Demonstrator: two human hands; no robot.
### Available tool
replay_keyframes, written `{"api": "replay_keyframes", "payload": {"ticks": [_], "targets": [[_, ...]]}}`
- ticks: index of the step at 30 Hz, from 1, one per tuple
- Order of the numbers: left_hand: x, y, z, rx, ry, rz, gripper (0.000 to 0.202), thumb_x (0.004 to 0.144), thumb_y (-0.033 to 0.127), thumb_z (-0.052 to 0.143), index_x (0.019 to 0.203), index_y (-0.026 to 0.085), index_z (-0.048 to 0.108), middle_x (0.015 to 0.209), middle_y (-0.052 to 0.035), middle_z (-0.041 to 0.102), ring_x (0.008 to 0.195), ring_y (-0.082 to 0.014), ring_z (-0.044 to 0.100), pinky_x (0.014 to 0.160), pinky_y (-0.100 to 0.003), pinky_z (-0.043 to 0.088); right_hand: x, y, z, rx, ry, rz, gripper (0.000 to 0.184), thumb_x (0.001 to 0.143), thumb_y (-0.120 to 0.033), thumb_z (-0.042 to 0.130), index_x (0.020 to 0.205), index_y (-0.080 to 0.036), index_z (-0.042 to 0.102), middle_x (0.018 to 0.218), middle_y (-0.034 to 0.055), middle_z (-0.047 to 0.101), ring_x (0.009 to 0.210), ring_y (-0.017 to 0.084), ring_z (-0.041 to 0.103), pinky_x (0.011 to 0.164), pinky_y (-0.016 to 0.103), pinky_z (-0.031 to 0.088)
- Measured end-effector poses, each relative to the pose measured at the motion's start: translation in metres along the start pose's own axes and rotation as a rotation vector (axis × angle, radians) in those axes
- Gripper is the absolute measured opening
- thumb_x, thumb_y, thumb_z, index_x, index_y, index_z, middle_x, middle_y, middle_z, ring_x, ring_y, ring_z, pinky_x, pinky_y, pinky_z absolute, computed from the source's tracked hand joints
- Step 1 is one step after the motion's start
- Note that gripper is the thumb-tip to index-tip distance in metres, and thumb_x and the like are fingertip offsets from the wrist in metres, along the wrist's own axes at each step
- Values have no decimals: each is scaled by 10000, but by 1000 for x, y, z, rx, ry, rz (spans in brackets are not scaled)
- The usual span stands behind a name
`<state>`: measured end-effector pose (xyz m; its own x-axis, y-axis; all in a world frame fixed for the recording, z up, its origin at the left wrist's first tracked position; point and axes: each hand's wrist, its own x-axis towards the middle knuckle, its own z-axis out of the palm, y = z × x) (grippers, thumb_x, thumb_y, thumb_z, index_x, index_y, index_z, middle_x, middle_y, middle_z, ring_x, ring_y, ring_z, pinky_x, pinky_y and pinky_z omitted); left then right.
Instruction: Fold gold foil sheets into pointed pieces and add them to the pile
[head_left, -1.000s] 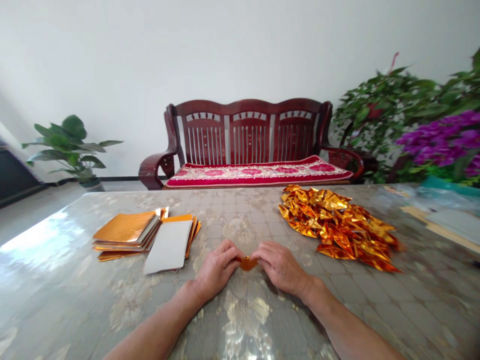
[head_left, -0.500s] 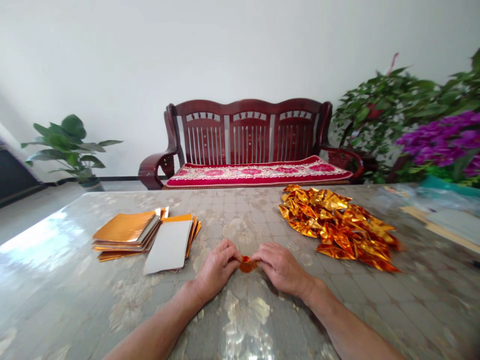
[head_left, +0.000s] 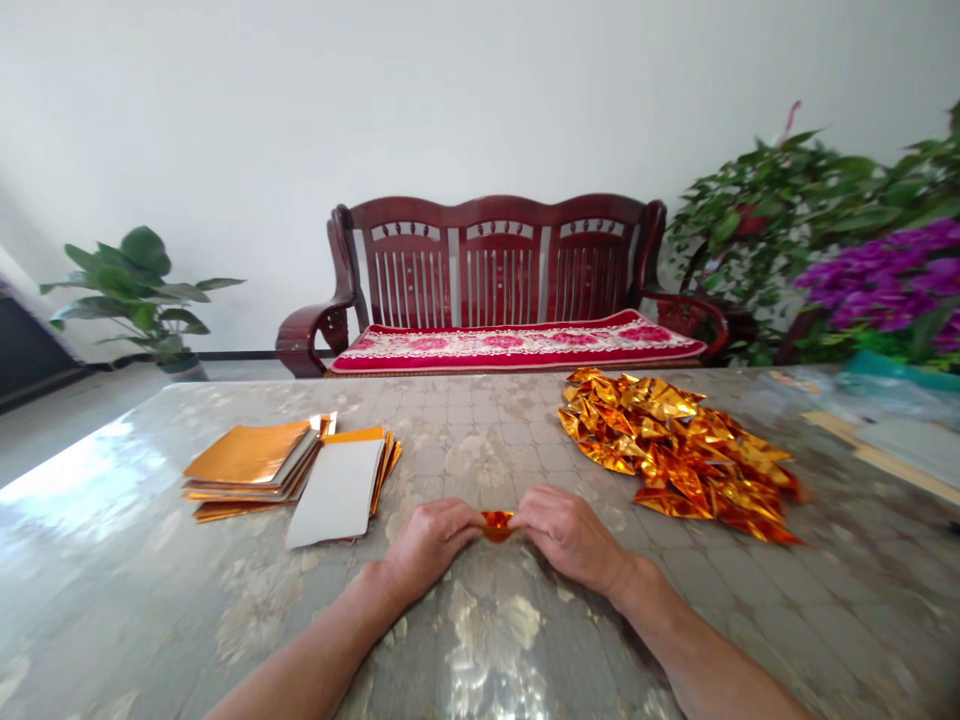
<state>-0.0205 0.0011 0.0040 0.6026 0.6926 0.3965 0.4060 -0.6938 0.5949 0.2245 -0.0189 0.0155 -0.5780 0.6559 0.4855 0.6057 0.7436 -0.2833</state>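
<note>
Between my two hands is a small piece of shiny orange-gold foil paper (head_left: 496,526), folded, with its middle showing as a curved shape. My left hand (head_left: 433,540) pinches its left end between thumb and fingers. The right end is pinched the same way by my right hand (head_left: 564,535). Both ends are hidden under the fingers. To the left lie a stack of gold foil sheets (head_left: 251,455) and a second stack with a white sheet (head_left: 337,490) on top. A heap of folded gold foil pieces (head_left: 679,450) lies to the right.
The patterned, glossy table (head_left: 495,640) spreads under everything. At its right edge are clear plastic wrapping and flat boards (head_left: 892,460). Behind stands a dark red wooden bench (head_left: 499,260) with a red patterned cushion. Potted plants (head_left: 142,290) and purple flowers (head_left: 885,275) flank it.
My left hand has lowered slightly and its fingers lie flatter along the foil. A little more of the foil's middle shows between the hands. The stacks and heap are unchanged.
</note>
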Motion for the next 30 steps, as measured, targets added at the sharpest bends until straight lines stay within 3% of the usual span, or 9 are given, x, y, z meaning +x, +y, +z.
{"api": "replay_keyframes", "payload": {"ticks": [6,14,30], "targets": [[2,5,4,-74,-27,38,189,963,238,537,1000,229,723,948,-18,747,866,-128,690,794,-215,523,1,-4,1,183,7,53,182,937,-155,557,967,-220,724,961,29,715,891,146,659,804,252,523],[2,8,8,-125,102,25,207,931,179,558,1001,244,743,958,-23,767,871,-144,711,794,-236,552,2,-8,-1,209,101,17,226,936,-153,557,1060,-241,723,973,43,728,890,157,669,787,272,541],[3,15,13,-110,144,-76,147,908,185,598,875,216,737,840,-9,751,786,-140,697,751,-225,533,5,-13,2,272,106,52,184,928,-159,563,962,-229,729,924,40,708,867,153,660,786,265,533]]}}
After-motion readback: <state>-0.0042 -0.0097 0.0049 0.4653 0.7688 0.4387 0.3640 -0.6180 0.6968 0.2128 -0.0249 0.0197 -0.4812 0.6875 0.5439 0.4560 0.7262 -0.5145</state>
